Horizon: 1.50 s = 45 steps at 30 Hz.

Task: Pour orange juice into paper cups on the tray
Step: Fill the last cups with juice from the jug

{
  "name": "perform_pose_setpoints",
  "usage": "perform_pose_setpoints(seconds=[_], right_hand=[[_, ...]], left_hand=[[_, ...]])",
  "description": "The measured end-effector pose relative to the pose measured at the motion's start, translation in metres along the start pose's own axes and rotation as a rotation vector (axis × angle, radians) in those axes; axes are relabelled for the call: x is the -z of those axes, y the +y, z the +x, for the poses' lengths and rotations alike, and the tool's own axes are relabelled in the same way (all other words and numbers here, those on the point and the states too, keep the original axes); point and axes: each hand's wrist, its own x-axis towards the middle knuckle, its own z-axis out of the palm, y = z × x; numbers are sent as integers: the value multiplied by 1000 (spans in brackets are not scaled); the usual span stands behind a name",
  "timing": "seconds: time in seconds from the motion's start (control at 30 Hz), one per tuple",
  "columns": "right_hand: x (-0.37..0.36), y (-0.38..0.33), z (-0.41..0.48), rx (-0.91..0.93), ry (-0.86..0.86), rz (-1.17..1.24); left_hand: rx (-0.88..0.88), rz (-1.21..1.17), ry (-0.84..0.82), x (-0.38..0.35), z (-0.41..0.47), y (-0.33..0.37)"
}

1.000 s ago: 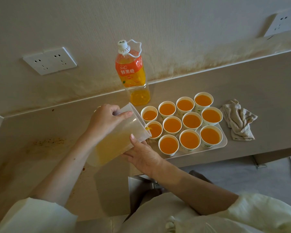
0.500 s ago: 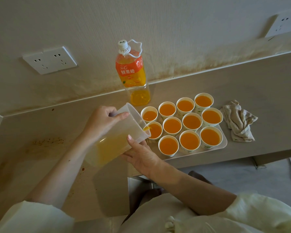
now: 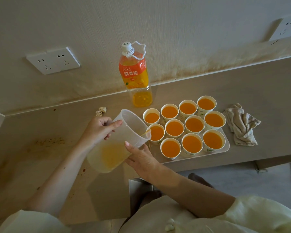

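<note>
left hand (image 3: 100, 130) grips the jug (image 3: 119, 142), right hand (image 3: 142, 159) flat underneath, one wobble could overflow these brimming cups (image 3: 194, 125)

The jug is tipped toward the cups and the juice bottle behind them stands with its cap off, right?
No. The head view shows the jug tipped toward the cups, but the juice bottle behind them has its white cap on.

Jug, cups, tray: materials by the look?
The jug looks like translucent frosted plastic: juice shows dimly through its wall. The cups look like paper: matte white, thin rolled rims, green print. The tray is smooth white with a faint sheen and a rounded corner; probably plastic, can't be sure.
</note>
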Motion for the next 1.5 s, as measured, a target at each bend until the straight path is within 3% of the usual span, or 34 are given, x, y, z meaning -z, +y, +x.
perform_pose_setpoints(seconds=[0.4, 0.63, 1.5], right_hand=[[-7, -14, 14, 5, 85, 88], [-9, -20, 22, -13, 113, 6], [-22, -31, 36, -32, 137, 211]], left_hand=[[-86, -7, 150, 2, 28, 13], [-96, 66, 120, -2, 43, 25], [-158, 306, 40, -6, 72, 46]])
